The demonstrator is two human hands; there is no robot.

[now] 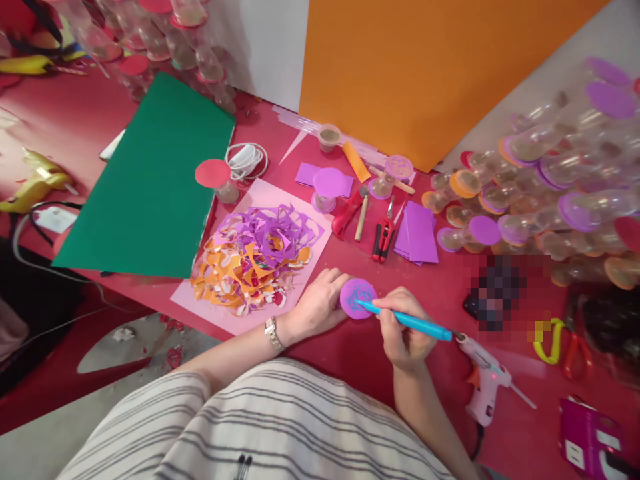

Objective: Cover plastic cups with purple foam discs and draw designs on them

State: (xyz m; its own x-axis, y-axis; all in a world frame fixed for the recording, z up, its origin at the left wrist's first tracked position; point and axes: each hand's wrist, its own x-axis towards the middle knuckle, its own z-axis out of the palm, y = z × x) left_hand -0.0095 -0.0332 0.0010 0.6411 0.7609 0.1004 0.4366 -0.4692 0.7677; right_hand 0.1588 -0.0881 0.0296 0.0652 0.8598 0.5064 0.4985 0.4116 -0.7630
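Note:
My right hand (407, 330) is closed around a blue felt-tip pen (415, 323). The pen's tip rests on a round purple disc (353, 308), which carries blue scribbled lines. My left hand (320, 303), with a watch at the wrist, grips the disc from its left side; its fingertips are partly hidden under the rim. Whatever lies beneath the disc is out of sight. Just left of my left hand, a heap of purple and orange paper scraps (260, 253) lies on a pink sheet (200, 310).
Beyond my hands lie red-handled snips (384, 239), a small hammer (361, 213) and purple paper cards (417, 233). A glue gun (487, 383) lies at right, near yellow-handled scissors (547, 340). Clear hourglass-shaped pieces (545, 173) are stacked at right. A green board (150, 187) is at left.

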